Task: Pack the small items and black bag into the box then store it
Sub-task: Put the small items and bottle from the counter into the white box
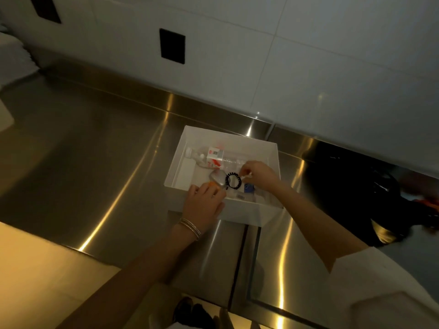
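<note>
A white open box stands on the steel counter near the wall. Inside it lie a clear plastic bottle with a red and white label, a silvery pouch, a black coiled hair tie and a small blue item. My right hand is inside the box, pinching a small white item next to the hair tie. My left hand rests on the box's near left rim with something orange at its fingertips. The black bag lies on the counter to the right of the box.
The steel counter stretches left, with a white tiled wall behind it and two black wall plates. Something white sits at the far left edge. Shoes show on the floor below the counter's front edge.
</note>
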Demonstrator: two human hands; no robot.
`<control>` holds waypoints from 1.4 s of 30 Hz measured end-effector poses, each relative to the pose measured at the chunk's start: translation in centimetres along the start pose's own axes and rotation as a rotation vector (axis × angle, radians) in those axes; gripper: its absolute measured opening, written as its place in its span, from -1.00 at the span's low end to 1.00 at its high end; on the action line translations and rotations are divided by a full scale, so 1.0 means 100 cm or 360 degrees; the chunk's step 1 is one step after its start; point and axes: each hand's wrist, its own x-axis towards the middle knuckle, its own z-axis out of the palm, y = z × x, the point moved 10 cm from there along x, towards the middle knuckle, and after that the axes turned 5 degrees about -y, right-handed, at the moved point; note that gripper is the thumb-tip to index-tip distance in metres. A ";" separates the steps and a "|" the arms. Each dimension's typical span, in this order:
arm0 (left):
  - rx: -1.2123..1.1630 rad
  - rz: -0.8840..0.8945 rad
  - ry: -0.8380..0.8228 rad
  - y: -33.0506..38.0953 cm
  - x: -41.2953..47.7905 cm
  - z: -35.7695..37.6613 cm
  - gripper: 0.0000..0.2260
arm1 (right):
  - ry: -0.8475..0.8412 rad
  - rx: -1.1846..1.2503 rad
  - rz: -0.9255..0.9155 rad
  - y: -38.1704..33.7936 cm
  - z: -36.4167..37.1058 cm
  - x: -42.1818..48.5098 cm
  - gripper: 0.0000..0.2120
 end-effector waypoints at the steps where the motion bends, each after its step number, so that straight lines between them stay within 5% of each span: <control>1: -0.0003 0.0007 -0.0019 0.000 0.001 0.000 -0.81 | -0.0091 0.0008 0.0040 0.004 0.006 -0.003 -0.75; 8: 0.0036 0.0000 -0.0124 -0.028 -0.002 -0.005 -0.70 | -0.0496 -0.0100 0.0059 -0.008 0.048 -0.004 -0.62; 13: 0.0085 -0.0007 -0.0201 -0.047 -0.006 -0.004 -0.72 | -0.0429 -0.0235 0.0078 -0.009 0.056 0.004 -0.78; 20: 0.0106 -0.0087 -0.0197 -0.050 -0.009 -0.002 -0.70 | -0.0195 0.0101 -0.0042 -0.068 0.033 0.038 -0.76; 25: 0.0094 -0.0115 -0.0211 -0.052 -0.011 0.001 -0.70 | -0.0057 -0.0113 0.0057 -0.091 0.032 0.062 -0.87; 28: 0.0052 -0.0104 -0.0219 -0.051 -0.012 0.002 -0.71 | 0.0011 -0.0175 0.0183 -0.089 0.033 0.066 -0.78; 34: 0.0025 -0.0069 -0.0211 -0.048 -0.009 0.004 -0.72 | -0.0052 0.0478 0.0206 -0.089 0.045 0.071 -0.71; 42: -0.0252 0.0065 -0.0314 -0.022 0.016 -0.006 -0.74 | -0.0051 0.0148 0.0093 -0.041 -0.001 0.014 -0.70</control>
